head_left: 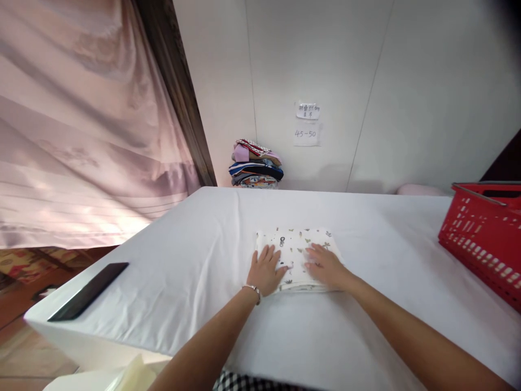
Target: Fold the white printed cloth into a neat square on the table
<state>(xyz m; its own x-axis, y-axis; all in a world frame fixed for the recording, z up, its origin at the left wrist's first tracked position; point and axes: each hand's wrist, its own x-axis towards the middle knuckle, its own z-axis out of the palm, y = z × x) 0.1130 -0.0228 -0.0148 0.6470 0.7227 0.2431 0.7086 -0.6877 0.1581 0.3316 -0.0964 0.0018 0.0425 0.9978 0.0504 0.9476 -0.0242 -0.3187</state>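
Observation:
A folded white cloth with small printed figures (299,244) lies in the middle of a table covered with a white sheet (195,255). My left hand (266,270) rests flat on the cloth's near left corner, fingers spread; a thin bracelet is on that wrist. My right hand (325,266) lies flat on the cloth's near right part, fingers stretched out toward the left. Neither hand grips anything.
A stack of folded colourful clothes (255,164) stands at the far edge against the white wall. A red plastic basket (484,239) sits on the right. A dark phone (89,290) lies near the table's left corner. A pink curtain (81,125) hangs left.

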